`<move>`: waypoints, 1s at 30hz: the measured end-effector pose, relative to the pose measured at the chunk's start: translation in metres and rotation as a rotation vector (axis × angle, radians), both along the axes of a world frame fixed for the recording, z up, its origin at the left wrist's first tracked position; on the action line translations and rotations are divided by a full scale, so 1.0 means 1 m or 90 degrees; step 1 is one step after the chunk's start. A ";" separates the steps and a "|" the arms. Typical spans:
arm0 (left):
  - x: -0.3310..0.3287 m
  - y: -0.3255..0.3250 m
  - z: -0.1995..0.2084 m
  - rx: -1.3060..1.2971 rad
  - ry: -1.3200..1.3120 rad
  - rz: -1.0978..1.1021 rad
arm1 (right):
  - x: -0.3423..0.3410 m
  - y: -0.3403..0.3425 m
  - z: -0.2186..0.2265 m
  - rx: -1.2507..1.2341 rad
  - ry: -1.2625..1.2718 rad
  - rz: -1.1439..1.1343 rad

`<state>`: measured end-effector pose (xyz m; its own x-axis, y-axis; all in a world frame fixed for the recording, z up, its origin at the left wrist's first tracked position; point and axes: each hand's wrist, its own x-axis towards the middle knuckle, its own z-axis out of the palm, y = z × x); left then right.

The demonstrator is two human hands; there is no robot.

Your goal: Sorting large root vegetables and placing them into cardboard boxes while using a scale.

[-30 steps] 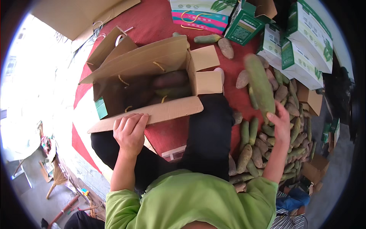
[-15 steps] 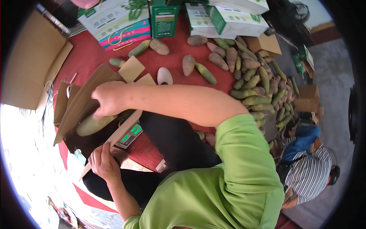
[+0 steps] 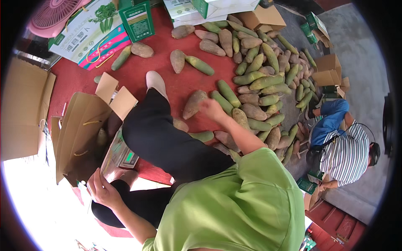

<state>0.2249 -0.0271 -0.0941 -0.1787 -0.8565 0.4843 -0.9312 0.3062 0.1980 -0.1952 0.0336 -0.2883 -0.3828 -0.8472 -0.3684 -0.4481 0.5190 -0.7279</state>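
Observation:
My left hand point(image 3: 102, 192) is closed on the near edge of an open cardboard box point(image 3: 81, 129), its fingers bent over the flap. The box stands by a scale point(image 3: 129, 158) with a lit green display, partly hidden. Deep in the box a pale green radish point(image 3: 101, 137) shows in shadow. My right hand point(image 3: 212, 110) is at the right end of a brownish, soil-covered radish point(image 3: 194, 105) on the red mat. Its fingers are blurred, and I cannot tell whether they grip it. Two green radishes point(image 3: 228, 93) lie just right of this hand.
A large heap of green and brownish radishes point(image 3: 268, 83) spreads to the right. Printed cartons point(image 3: 90, 35) and a pink fan point(image 3: 54, 16) stand at the back. My bent leg point(image 3: 167, 138) lies between box and heap. Another person point(image 3: 341, 154) crouches at the far right beside boxes.
My right hand has left the radish inside the box and swung right to the brownish radish on the mat. My left hand stays at the box's edge. The view has shifted right.

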 end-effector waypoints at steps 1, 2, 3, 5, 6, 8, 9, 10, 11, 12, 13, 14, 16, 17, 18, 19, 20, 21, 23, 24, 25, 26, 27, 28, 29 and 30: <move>-0.001 -0.002 -0.003 -0.005 -0.011 -0.007 | -0.003 0.026 -0.015 0.052 0.057 0.039; -0.002 -0.002 -0.002 -0.002 -0.014 -0.014 | -0.002 0.047 -0.027 0.102 0.109 0.084; -0.002 0.000 0.000 -0.009 -0.027 -0.007 | 0.000 0.060 -0.038 0.102 0.105 0.084; -0.004 0.000 0.001 -0.012 -0.041 -0.011 | 0.004 0.084 -0.057 0.141 0.078 0.070; -0.005 0.000 0.002 -0.020 -0.060 -0.011 | 0.006 0.091 -0.065 0.141 0.074 0.065; -0.004 0.000 0.000 -0.027 -0.079 -0.017 | 0.008 0.100 -0.071 0.107 0.015 0.033; -0.003 0.000 -0.002 -0.030 -0.073 -0.021 | 0.006 0.100 -0.075 0.107 0.014 0.029; -0.001 -0.001 -0.003 -0.035 -0.068 -0.024 | 0.004 0.094 -0.074 0.145 0.046 0.017; 0.002 -0.001 -0.004 -0.039 -0.076 -0.029 | 0.000 0.088 -0.074 0.183 0.078 0.005; 0.002 -0.001 -0.004 -0.040 -0.077 -0.031 | -0.006 0.085 -0.076 0.182 0.077 0.004; 0.003 -0.001 -0.004 -0.045 -0.078 -0.034 | -0.012 0.082 -0.079 0.175 0.073 -0.043; 0.004 -0.001 -0.004 -0.049 -0.080 -0.036 | -0.019 0.079 -0.081 0.167 0.068 -0.089; 0.005 0.001 -0.005 -0.049 -0.088 -0.025 | -0.035 0.073 -0.087 0.148 0.143 -0.072; 0.004 0.000 -0.004 -0.044 -0.092 -0.019 | -0.045 0.069 -0.093 0.143 0.177 -0.085; 0.003 0.001 -0.004 -0.039 -0.095 -0.013 | -0.054 0.064 -0.098 0.138 0.211 -0.097; 0.003 0.000 -0.005 -0.042 -0.098 -0.008 | -0.062 0.054 -0.097 0.134 0.209 -0.093; 0.003 0.000 -0.005 -0.053 -0.113 -0.015 | -0.068 0.044 -0.089 0.149 0.221 -0.098; 0.004 0.000 -0.006 -0.063 -0.128 -0.022 | -0.073 0.034 -0.087 0.164 0.232 -0.103; 0.008 0.003 -0.006 -0.033 -0.108 -0.003 | -0.085 0.015 -0.094 0.132 0.259 -0.113; 0.009 0.004 -0.006 -0.001 -0.089 0.015 | -0.091 0.005 -0.098 0.103 0.285 -0.124; 0.010 0.006 -0.005 0.008 -0.084 0.016 | -0.094 -0.007 -0.101 0.102 0.282 -0.119; 0.009 0.005 -0.005 0.008 -0.086 0.017 | -0.097 -0.019 -0.099 0.109 0.301 -0.125; 0.006 0.006 -0.004 0.011 -0.081 0.017 | -0.100 -0.031 -0.097 0.117 0.320 -0.132; 0.005 0.005 -0.005 0.013 -0.076 0.016 | -0.103 -0.044 -0.093 0.117 0.319 -0.130; 0.007 0.006 -0.005 0.013 -0.085 0.009 | -0.104 -0.056 -0.090 0.138 0.325 -0.143; 0.008 0.006 -0.005 0.015 -0.087 0.011 | -0.105 -0.066 -0.089 0.159 0.331 -0.156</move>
